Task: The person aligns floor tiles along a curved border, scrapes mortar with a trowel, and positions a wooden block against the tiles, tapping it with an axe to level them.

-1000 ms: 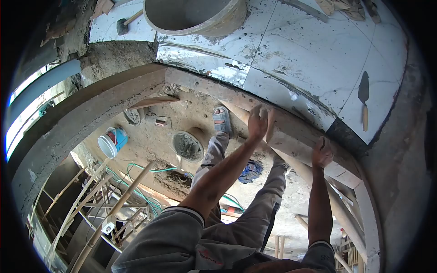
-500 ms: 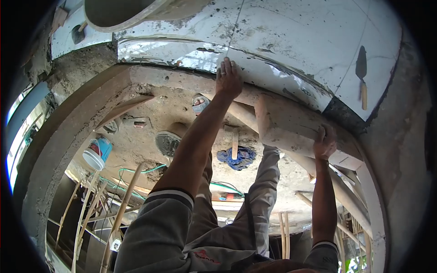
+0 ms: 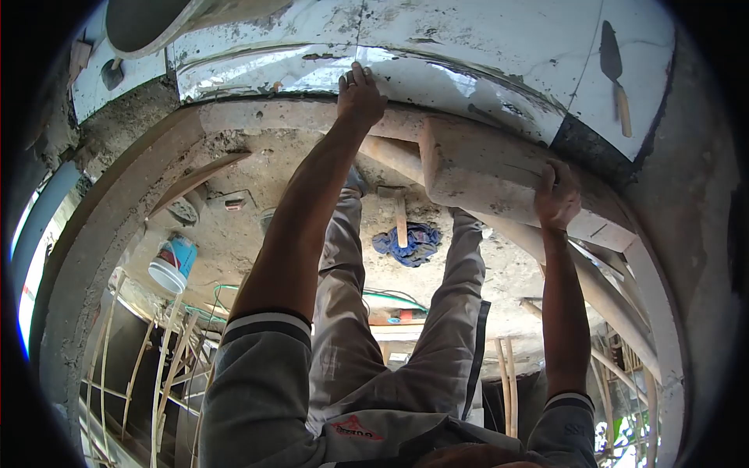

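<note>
My left hand [image 3: 361, 97] reaches forward with its fingers stretched out over the near edge of a pale marble-look tile [image 3: 437, 78]; a ring shows on one finger. My right hand [image 3: 558, 195] is on a thick wooden beam [image 3: 484, 168], its fingers curled over the wood. This beam lies along the curved ledge [image 3: 273, 117], just below the tile edge. Farther right on the tiles lies a pointed trowel [image 3: 612, 58] with a wooden handle.
Below stand a blue and white bucket [image 3: 173, 261], a hammer [image 3: 401, 218] and a crumpled blue cloth [image 3: 413, 246]. A large round container [image 3: 148, 27] sits at the upper left, near a small dark-headed tool [image 3: 112, 73]. Several bamboo poles [image 3: 160, 359] rise at the lower left.
My view has shifted, and my legs show more fully below. My left hand stays by the tile edge and my right hand on the beam; a foot has moved under my left arm.
</note>
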{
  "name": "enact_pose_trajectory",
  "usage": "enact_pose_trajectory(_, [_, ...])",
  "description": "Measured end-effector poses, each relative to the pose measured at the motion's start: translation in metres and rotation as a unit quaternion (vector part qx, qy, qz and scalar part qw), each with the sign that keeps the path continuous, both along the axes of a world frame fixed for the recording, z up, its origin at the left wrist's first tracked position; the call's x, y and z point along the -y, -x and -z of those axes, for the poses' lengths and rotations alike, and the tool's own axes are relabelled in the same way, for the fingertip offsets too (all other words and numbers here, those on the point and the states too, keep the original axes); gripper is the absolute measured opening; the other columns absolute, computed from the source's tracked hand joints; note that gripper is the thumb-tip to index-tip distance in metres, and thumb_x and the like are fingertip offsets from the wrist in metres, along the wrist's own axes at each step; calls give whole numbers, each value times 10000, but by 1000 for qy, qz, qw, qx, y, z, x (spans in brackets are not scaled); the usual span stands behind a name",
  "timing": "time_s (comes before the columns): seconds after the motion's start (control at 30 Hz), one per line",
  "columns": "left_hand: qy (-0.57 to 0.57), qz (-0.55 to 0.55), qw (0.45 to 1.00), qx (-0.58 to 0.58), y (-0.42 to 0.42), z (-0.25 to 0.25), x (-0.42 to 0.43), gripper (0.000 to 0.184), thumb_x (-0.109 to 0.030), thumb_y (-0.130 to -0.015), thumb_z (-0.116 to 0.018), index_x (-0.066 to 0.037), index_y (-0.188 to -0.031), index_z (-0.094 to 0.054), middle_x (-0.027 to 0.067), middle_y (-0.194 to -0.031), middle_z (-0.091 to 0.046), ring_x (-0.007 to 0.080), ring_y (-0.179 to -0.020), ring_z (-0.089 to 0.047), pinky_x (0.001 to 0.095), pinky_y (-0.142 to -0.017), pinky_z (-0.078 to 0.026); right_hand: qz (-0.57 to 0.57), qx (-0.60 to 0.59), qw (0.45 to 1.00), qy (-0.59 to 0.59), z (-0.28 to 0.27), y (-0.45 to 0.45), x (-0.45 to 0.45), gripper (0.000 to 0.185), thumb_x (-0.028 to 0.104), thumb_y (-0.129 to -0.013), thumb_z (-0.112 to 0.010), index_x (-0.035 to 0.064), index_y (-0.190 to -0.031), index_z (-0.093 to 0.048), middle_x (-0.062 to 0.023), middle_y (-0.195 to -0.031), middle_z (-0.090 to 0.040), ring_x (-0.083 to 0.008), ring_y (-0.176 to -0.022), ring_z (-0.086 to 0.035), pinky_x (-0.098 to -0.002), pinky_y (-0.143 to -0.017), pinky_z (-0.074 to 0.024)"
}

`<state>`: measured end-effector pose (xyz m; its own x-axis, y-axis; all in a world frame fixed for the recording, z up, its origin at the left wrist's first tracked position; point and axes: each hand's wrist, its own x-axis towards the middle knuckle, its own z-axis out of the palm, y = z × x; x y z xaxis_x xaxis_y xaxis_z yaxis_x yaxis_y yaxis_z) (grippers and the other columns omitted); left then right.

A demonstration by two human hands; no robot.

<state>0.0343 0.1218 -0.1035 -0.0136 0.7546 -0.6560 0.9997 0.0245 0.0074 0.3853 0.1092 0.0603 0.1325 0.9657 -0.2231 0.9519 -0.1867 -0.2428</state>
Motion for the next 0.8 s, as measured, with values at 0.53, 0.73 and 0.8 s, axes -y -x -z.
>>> enact_pose_trajectory(0.53, [42, 39, 998, 0, -6, -9, -22, 856, -412, -862, -577, -65, -1471, -85, 376, -1394, -240, 443, -1241, -410, 464, -1062, -279, 0, -55, 998, 23, -7, -10, 9, 222, 234, -840, -574, 52, -947, -643, -146, -880, -643, -334, -824, -620, -394, -713, -490])
enact_pose_trajectory(0.73, [54, -43, 998, 2, -23, -11, -29, 945, -400, -805, -681, -158, -1484, -70, 419, -1354, -246, 494, -1203, -432, 484, -1023, -336, -117, -136, 975, 132, 42, -56, -52, 439, 192, -834, -557, -35, -1208, -524, -251, -1110, -587, -366, -1017, -597, -429, -869, -484])
enact_pose_trajectory(0.8, [54, -66, 996, -11, -34, -14, -32, 960, -412, -792, -692, -152, -1482, -76, 428, -1346, -245, 508, -1196, -428, 495, -1015, -342, -175, -104, 948, 245, 75, -60, -68, 471, 162, -808, -561, -58, -1220, -497, -285, -1150, -556, -384, -1070, -566, -421, -915, -465])
